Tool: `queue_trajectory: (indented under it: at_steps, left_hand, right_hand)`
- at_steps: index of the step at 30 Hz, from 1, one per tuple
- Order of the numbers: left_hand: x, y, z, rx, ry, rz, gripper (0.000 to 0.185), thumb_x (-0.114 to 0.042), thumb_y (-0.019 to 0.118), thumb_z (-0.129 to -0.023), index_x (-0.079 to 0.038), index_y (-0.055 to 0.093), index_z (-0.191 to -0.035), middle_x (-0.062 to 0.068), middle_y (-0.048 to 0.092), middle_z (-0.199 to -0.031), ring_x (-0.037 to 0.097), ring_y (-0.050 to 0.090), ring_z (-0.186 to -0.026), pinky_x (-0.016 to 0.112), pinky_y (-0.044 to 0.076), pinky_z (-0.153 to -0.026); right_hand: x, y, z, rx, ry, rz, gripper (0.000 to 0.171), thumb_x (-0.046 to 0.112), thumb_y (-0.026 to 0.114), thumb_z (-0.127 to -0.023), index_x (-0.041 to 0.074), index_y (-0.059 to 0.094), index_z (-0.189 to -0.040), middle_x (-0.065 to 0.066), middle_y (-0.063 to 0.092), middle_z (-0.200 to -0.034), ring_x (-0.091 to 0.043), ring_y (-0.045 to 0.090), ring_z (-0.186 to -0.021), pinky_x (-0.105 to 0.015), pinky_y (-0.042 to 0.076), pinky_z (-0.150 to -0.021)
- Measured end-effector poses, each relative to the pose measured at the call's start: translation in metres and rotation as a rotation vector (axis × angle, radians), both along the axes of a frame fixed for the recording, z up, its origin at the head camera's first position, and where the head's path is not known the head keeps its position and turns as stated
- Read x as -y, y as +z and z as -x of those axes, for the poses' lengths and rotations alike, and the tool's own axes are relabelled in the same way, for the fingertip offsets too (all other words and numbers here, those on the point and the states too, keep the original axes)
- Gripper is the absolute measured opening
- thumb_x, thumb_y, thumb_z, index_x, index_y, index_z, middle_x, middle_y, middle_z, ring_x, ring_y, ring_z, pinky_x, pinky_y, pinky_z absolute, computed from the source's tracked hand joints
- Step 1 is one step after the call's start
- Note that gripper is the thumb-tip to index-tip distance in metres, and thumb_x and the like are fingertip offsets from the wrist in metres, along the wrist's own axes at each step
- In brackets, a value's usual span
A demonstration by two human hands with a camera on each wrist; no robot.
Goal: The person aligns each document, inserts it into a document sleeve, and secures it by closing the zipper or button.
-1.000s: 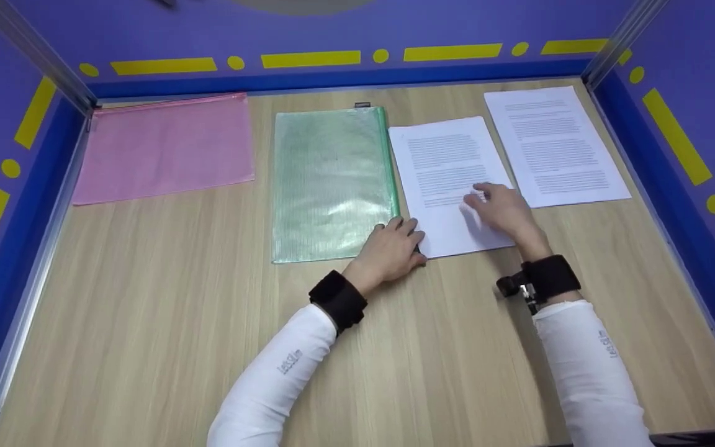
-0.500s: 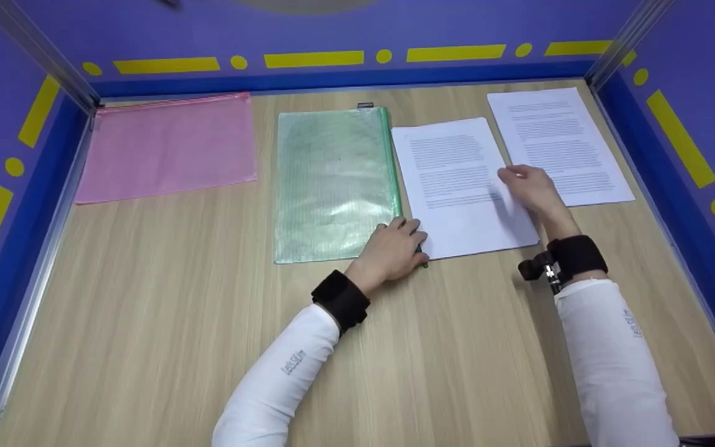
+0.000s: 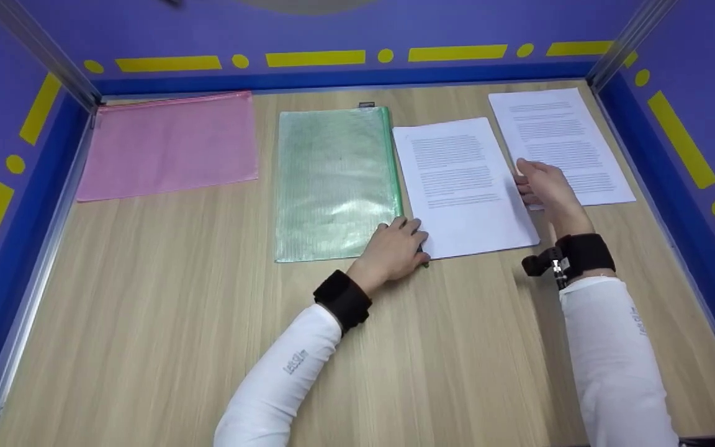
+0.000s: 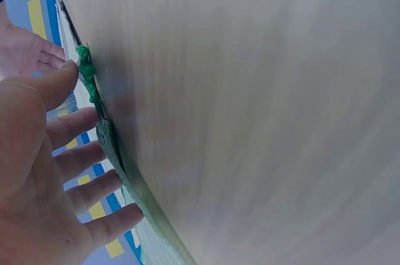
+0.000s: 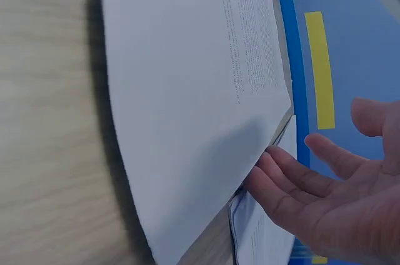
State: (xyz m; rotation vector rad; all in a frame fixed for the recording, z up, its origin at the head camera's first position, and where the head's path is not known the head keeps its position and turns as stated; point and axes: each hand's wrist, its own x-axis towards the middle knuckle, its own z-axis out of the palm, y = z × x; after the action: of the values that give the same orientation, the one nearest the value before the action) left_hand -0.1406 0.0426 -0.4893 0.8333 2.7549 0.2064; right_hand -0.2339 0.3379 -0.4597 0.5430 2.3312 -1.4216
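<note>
My left hand [image 3: 391, 251] rests with spread fingers on the lower right corner of a green translucent zip pouch [image 3: 332, 180], where it meets a stack of printed paper [image 3: 466, 223]. In the left wrist view, its thumb lies by the green zipper end [image 4: 86, 68] and the fingertips touch the pouch's edge. My right hand [image 3: 550, 186] is at the right edge of that stack, palm turned left. The right wrist view has its fingertips [image 5: 256, 177] against the sheet's edge, fingers loosely extended and thumb apart. Whether they reach under the paper cannot be made out.
Behind the right hand, a second printed stack [image 3: 547, 127] lies at the back right, partly covered by the hand. A pink zip pouch [image 3: 171, 149] lies at the back left. Purple and blue walls [image 3: 314, 81] enclose the wooden table [image 3: 165, 310].
My right hand has moved right, from over the printed text to the stack's right edge, and its palm has turned left. The left hand has stayed in place.
</note>
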Motion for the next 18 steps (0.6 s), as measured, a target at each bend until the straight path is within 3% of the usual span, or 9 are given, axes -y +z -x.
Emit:
queue_trajectory:
  at_steps: [5,12,18]
  left_hand:
    - [0.0,0.001,-0.001,0.002,-0.004,0.003,0.05,-0.049,0.047,-0.102,-0.018,0.055,-0.14,0.004,0.045,-0.154,0.026,0.038,-0.145,0.049,0.044,-0.109]
    - [-0.001,0.003,-0.002,-0.005,-0.009,0.002,0.05,-0.048,0.047,-0.102,-0.017,0.053,-0.142,0.005,0.044,-0.155,0.026,0.038,-0.146,0.048,0.044,-0.109]
    - [-0.001,0.002,-0.003,-0.006,-0.01,0.005,0.05,-0.048,0.046,-0.102,-0.018,0.053,-0.142,0.005,0.044,-0.155,0.027,0.038,-0.145,0.049,0.044,-0.109]
  right_hand:
    - [-0.005,-0.005,0.002,0.061,-0.048,0.108,0.081,0.059,0.042,-0.098,0.007,0.023,-0.157,-0.001,0.045,-0.124,-0.011,0.051,-0.102,-0.022,0.046,-0.087]
    - [-0.006,-0.013,0.0,0.125,0.024,0.142,0.088,0.06,0.044,-0.097,0.006,0.011,-0.159,-0.004,0.039,-0.141,-0.009,0.051,-0.106,-0.024,0.048,-0.088]
    - [-0.011,-0.019,-0.007,0.127,0.071,0.082,0.091,0.053,0.053,-0.097,0.0,0.012,-0.158,0.004,0.057,-0.109,-0.004,0.063,-0.085,-0.026,0.056,-0.076]
